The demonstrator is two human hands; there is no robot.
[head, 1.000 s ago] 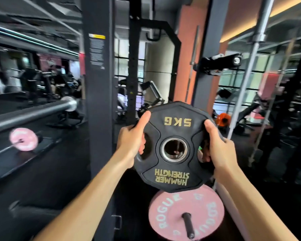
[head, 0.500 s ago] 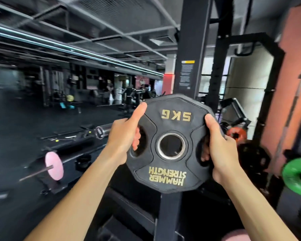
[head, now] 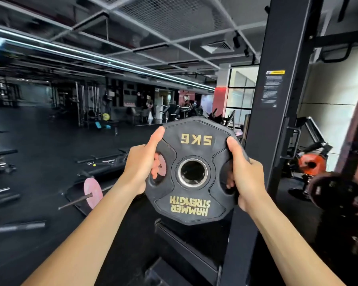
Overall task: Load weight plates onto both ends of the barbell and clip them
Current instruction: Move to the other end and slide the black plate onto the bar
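I hold a black 5 kg weight plate point(head: 194, 195) upright in front of me, its gold lettering upside down. My left hand point(head: 142, 164) grips its left side, thumb on the face and fingers through the left grip hole. My right hand point(head: 243, 172) grips the right side the same way. A barbell with a pink plate point(head: 93, 193) lies on the dark floor to the lower left, its thin end pointing toward me.
A black rack upright point(head: 277, 112) stands just right of the plate. Behind it sit an orange plate point(head: 312, 164) and a dark plate point(head: 337, 193) on a peg. A black bench or base point(head: 186, 250) lies below. Gym machines line the far wall.
My view has swung left. The rack upright has shifted to the right in view and the pink-plated barbell on the floor now sits nearer the middle. Both hands keep their grip on the plate.
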